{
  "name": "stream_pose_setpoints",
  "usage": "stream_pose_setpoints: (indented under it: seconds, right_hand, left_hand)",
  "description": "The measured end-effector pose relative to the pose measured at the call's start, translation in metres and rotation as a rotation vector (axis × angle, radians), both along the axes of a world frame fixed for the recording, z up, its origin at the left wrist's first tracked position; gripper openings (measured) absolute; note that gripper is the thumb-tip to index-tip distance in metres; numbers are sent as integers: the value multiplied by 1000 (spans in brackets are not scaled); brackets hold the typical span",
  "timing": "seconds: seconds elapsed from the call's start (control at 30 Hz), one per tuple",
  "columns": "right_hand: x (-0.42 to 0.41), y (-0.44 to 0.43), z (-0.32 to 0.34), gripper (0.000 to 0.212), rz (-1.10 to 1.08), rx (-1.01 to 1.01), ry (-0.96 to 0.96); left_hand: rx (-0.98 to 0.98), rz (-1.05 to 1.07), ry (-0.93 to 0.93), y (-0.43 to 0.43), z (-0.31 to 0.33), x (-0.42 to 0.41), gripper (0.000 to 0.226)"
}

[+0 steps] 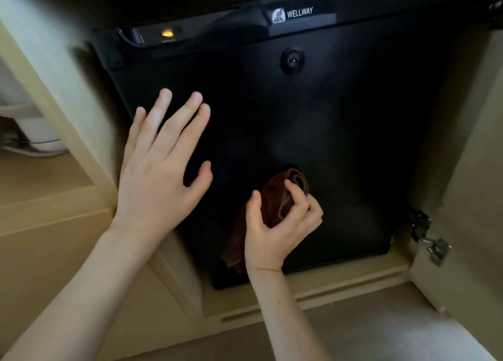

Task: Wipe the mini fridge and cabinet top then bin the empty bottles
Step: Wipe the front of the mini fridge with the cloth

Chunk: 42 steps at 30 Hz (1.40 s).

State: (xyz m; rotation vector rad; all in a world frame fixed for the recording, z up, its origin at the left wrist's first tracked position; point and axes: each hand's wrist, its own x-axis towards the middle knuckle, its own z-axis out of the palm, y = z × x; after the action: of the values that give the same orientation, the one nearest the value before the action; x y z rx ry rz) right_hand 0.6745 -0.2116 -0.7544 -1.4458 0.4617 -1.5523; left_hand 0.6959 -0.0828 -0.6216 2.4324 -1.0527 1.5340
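Right hand (277, 224) bunches a brown cloth (275, 197) against the black mini fridge (326, 132) door, left hand (163, 167) spread flat beside it; hard rubbing may swing the door open.

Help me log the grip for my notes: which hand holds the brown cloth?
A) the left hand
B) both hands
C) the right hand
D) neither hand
C: the right hand grips the bunched brown cloth at the mini fridge door, while the left hand is spread open, empty.
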Motion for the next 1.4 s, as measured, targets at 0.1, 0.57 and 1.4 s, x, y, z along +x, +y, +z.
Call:
stream_pose_setpoints:
  seconds: [0.1,0.57,1.4]
  right_hand:
    - [2,-2,-28,46,-14,73,-34]
    - [10,15,-12,41,75,190,-141]
    - [-8,78,-87,55,296,521,-7]
  left_hand:
    - [1,-6,-5,0,-3,1,64]
    - [-93,-68,-28,-10,-48,3,55]
    - [-64,-95,91,2,-32,-2,59]
